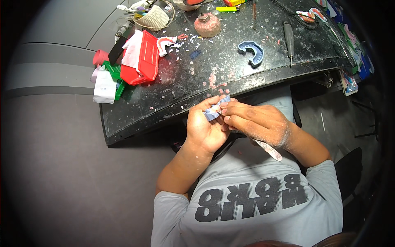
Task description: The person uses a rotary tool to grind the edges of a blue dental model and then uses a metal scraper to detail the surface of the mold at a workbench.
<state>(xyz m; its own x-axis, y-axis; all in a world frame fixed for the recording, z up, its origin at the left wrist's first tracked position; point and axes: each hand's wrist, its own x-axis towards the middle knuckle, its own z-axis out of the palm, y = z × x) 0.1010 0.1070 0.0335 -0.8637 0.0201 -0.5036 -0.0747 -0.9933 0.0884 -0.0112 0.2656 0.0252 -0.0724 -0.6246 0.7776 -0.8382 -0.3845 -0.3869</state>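
Observation:
Just off the table's front edge, my left hand [202, 127] holds a small light-blue dental piece [211, 114] between thumb and fingers, palm turned up. My right hand [260, 119] meets it from the right, with its fingertips close against the piece. In that same hand is a slim tool with a pale, pink-stained handle [269, 150], which sticks out below the palm. The tool's working end is hidden behind my fingers. Beyond my hands, pink crumbs [212, 80] lie on the dark tabletop [177, 88].
A red plastic box [149, 57] stands at the left, next to a pink-and-white denture model [163, 44]. A horseshoe-shaped blue dental piece [257, 55] lies ahead. Farther off are a pink-crusted burner jar [207, 25], a wicker basket [154, 19], a grey-handled pointed tool [288, 39] and a lighter [227, 9].

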